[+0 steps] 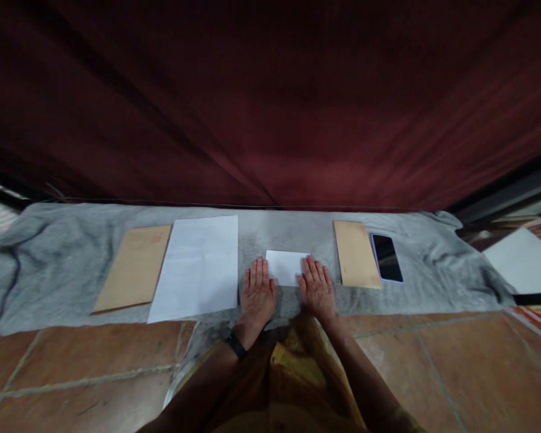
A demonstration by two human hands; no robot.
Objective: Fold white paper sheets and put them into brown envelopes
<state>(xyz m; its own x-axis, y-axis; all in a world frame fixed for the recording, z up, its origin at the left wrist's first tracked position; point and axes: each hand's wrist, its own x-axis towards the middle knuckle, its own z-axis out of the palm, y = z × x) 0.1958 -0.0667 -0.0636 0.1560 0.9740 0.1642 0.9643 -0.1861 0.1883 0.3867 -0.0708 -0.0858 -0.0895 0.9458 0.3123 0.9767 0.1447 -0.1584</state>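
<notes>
A small folded sheet of white paper [287, 267] lies flat on the grey cloth in front of me. My left hand [258, 291] rests palm down at its left edge, fingers stretched out. On the opposite side, my right hand [318, 288] lies flat too, its fingertips over the paper's right edge. Neither hand grips anything. Larger white sheets [201, 264] with faint creases are to the left of my left hand. A brown envelope [356, 254] lies a little to the right of my right hand.
Grey cloth [437, 264] covers the long narrow surface. Another brown envelope [135, 267] lies at the far left, touching the white sheets. A phone [387, 257] sits beside the right envelope. Behind hangs a dark red curtain [270, 120]; tiled floor [85, 355] shows in front.
</notes>
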